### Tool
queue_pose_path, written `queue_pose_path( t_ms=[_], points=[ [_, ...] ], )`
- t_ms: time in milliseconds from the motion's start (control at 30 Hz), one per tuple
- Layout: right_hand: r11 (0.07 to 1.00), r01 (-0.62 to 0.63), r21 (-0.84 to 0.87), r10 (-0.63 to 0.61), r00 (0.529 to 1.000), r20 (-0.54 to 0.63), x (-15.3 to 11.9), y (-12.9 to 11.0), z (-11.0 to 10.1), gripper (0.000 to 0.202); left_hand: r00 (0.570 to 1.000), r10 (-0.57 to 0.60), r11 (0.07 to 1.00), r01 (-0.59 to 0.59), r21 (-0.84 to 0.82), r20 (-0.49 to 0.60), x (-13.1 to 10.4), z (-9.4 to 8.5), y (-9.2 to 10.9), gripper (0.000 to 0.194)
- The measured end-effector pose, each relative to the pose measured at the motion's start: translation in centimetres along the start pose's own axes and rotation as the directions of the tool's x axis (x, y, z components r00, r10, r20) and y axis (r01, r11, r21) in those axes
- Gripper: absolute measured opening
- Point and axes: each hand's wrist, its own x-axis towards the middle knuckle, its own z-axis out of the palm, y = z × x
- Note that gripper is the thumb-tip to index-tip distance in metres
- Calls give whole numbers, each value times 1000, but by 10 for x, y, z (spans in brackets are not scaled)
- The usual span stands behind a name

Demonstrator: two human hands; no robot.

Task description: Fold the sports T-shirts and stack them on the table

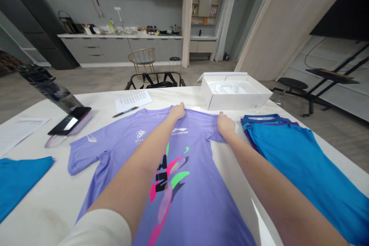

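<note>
A lavender T-shirt [198, 177] with a bright pink, green and black print lies spread, front up, on the white table [57, 196]. My left hand [177, 112] is closed on its collar edge near the shoulder. Out at the sleeve on the right, my right hand [225, 123] pinches the fabric. Between the two hands the shoulder edge runs nearly straight. The other sleeve rests flat on the left, and my left forearm covers part of the chest print.
Folded blue shirts [288, 142] are stacked at the right; another blue cloth [20, 178] lies at the left edge. An open white box [230, 100], a pen [125, 112], a printed sheet [134, 100], a phone [72, 120] and a dark bottle [54, 90] stand or lie farther back.
</note>
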Motion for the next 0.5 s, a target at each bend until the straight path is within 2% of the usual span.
queue_pose_path(
  t_ms=[200, 333, 400, 500],
  points=[
    [1000, -23, 3, 23, 1000, -6, 4, 1, 1, 46, 1000, -25, 999, 25, -24, -13, 1, 4, -4, 33],
    [1000, 4, -6, -4, 1000, 2, 0, 5, -1, 46, 998, -47, 997, 45, -65, -39, 0, 6, -4, 30],
    [999, 38, -14, -39, 998, -46, -2, 8, -2, 42, 996, -73, 981, 62, -184, -54, 0, 6, -6, 25],
    [995, 104, -8, -104, 986, -130, -5, 13, -7, 34, 991, -123, 878, 87, -470, -46, -1, 6, -9, 15]
  ],
)
